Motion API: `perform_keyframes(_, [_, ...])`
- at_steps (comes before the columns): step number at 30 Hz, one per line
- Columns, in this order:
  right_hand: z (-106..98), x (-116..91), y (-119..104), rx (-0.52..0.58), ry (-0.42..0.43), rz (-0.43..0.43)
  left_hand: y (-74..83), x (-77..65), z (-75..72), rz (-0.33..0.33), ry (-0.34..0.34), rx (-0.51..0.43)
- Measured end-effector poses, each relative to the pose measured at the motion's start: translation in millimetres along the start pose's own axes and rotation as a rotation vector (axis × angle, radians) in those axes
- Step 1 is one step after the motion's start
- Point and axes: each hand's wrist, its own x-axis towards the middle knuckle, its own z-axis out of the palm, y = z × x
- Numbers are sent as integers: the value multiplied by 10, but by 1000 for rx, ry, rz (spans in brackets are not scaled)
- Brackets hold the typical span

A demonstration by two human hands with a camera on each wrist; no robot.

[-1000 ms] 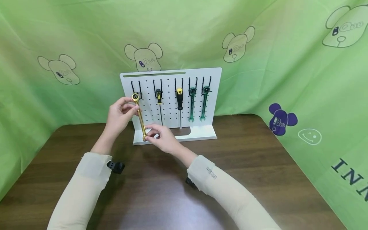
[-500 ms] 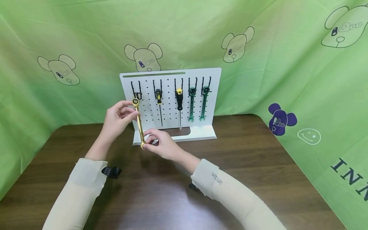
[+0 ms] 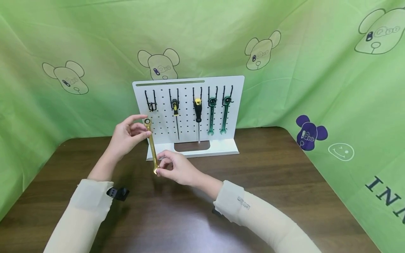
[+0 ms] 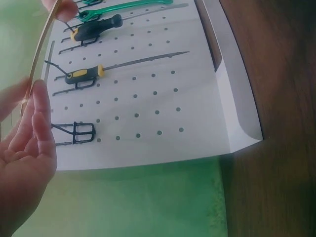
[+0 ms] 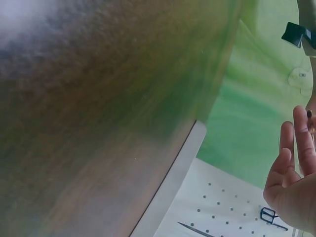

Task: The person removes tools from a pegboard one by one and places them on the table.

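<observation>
A gold ratcheting combination wrench [image 3: 152, 147] is held between both hands in front of the pegboard's left side, ring end up and leaning slightly. My left hand [image 3: 126, 135] pinches it near the ring end, thumb in front. The open end is pinched by my right hand [image 3: 178, 168] between thumb and fingers. From the left wrist, the wrench [image 4: 43, 44] appears edge-on, with the left hand [image 4: 29, 148] at its near end. In the right wrist view the right hand [image 5: 296, 182] sits at the right edge, and most of the wrench is out of frame.
A white pegboard [image 3: 164, 123] stands on the brown table [image 3: 177, 218]. Its leftmost hook [image 3: 152, 106] carries nothing. Other hooks bear a small screwdriver [image 3: 175, 109], a larger screwdriver [image 3: 198, 110] and two green wrenches [image 3: 211, 117]. Green curtain [image 3: 209, 35] surrounds the table.
Both hands have brought the gold wrench down and toward the person, away from the leftmost hook. The ring end, earlier overlapping that hook, now shows below it. The other tools have stayed put.
</observation>
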Motion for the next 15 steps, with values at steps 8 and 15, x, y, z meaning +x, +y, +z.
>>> perform_keyframes(8, [37,-60,46,19,-67,-24,-49,-50,-17,-42,-69,27])
perform_keyframes(15, [88,-95,64,84,-112,26,-142,-97,-20,-96,-127,73])
